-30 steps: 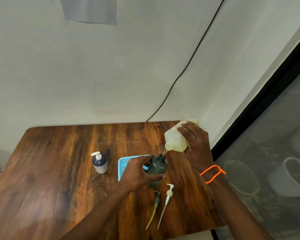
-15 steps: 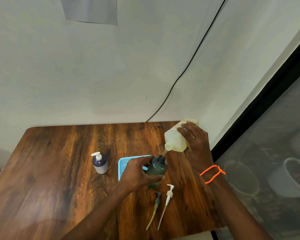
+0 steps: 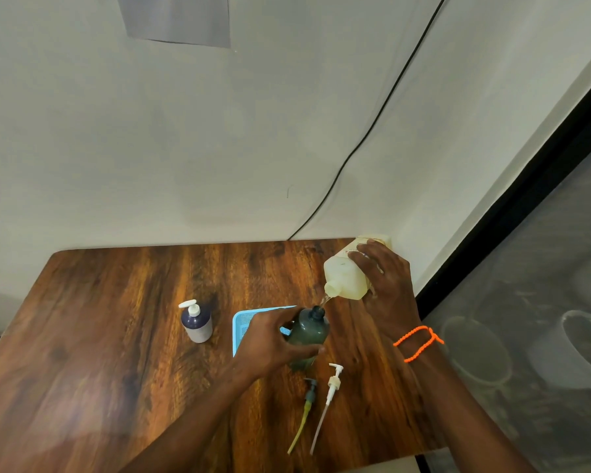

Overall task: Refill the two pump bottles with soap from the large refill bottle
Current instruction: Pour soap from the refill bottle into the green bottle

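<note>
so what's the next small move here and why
Probably keep the pour going, holding both hands steady. The right hand tilts the large refill bottle with its spout just above the open neck of the dark green bottle, which the left hand grips. A thin stream runs between them. The fill level can't be read, so there is no visible reason to stop yet.

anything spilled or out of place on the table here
No spill shows. Two pump heads lie loose on the table, dip tubes on the bare wood, while the green bottle is filled from the refill bottle.
</note>
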